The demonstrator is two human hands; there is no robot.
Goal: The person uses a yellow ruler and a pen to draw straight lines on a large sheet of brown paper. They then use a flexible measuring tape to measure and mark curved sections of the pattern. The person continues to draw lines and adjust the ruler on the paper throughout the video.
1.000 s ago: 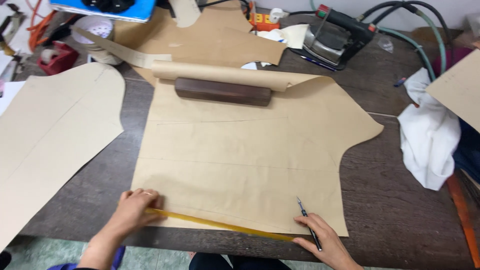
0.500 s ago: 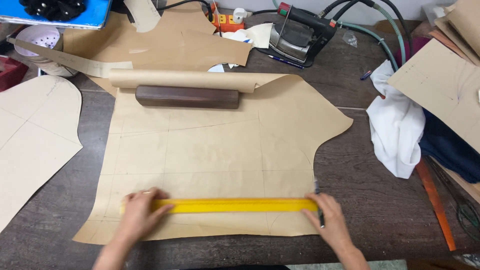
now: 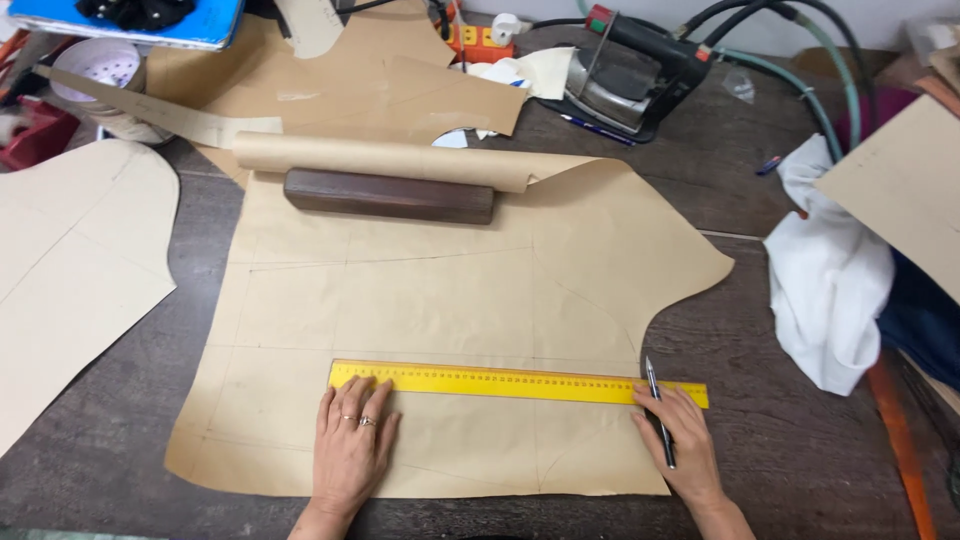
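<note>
While the yellow ruler [image 3: 518, 382] lies flat across the big brown paper [image 3: 440, 310], the left hand [image 3: 352, 445] presses down flat and open, fingertips touching the ruler's left end. The right hand [image 3: 680, 445] holds a pen [image 3: 658, 410] at the ruler's right end. A dark wooden block [image 3: 388, 195] sits far above the ruler, below the paper's rolled edge.

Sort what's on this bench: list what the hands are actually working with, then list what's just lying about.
In use:
left hand pressing the yellow ruler
right hand holding a pen
brown paper pattern
wooden block weighting its rolled end

Lying about:
iron
white cloth
spare pattern piece
white bowl
</note>
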